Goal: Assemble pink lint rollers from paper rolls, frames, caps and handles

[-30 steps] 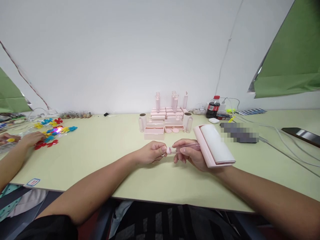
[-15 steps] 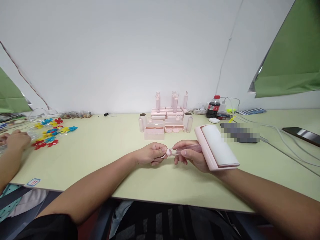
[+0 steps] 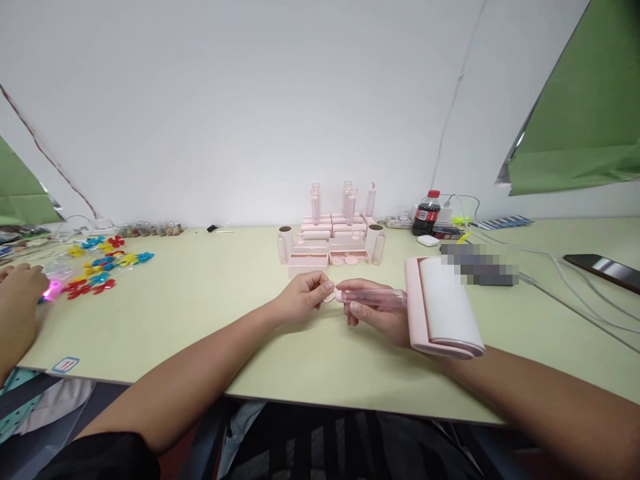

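Note:
A lint roller (image 3: 453, 303) with a white roll in a pink cover is held over the table, its clear pink handle pointing left. My right hand (image 3: 383, 320) is wrapped round that handle, with the roll to the right above my wrist. At the handle's free end, my left hand (image 3: 307, 297) pinches the small pink hanging ring (image 3: 329, 297) between thumb and fingers. Beyond my hands stand open pink boxes (image 3: 309, 265), one with round pink pieces (image 3: 350, 261) in it. Paper-cored rolls (image 3: 375, 241) and upright clear pink handles (image 3: 351, 207) are grouped around them.
On the left, another person's hand (image 3: 23, 287) is beside a glowing pink light (image 3: 53, 289) and colourful flower-shaped pieces (image 3: 103, 279). To the right are a cola bottle (image 3: 427, 215), a white case (image 3: 428, 241), cables (image 3: 560, 257) and a phone (image 3: 603, 272).
The roller head has shifted right and slightly down, turning more upright. The gap near the handle's ring end no longer shows. A pink light has appeared by the other person's hand.

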Action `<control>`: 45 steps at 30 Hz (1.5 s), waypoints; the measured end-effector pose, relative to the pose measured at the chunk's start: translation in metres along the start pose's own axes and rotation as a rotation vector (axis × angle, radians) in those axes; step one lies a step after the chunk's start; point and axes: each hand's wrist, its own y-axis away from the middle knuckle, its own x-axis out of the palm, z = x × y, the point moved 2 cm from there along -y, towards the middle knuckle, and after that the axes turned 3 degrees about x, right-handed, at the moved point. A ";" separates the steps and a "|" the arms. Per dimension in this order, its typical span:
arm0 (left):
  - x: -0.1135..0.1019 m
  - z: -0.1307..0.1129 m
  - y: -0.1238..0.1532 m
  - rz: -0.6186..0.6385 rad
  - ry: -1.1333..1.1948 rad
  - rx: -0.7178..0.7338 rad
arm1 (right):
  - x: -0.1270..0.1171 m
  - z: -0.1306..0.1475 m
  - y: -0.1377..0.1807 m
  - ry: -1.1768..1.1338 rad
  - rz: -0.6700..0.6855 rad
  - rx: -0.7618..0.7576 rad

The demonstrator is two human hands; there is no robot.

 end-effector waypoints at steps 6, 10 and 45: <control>-0.036 0.005 -0.010 -0.355 -0.467 0.140 | 0.000 0.002 0.003 0.074 -0.031 -0.026; -0.053 0.014 -0.015 -0.459 -0.753 0.080 | 0.000 -0.004 -0.002 0.074 -0.034 -0.136; -0.041 0.011 -0.014 -0.352 -0.996 -0.117 | 0.004 -0.027 -0.011 0.143 -0.111 -0.009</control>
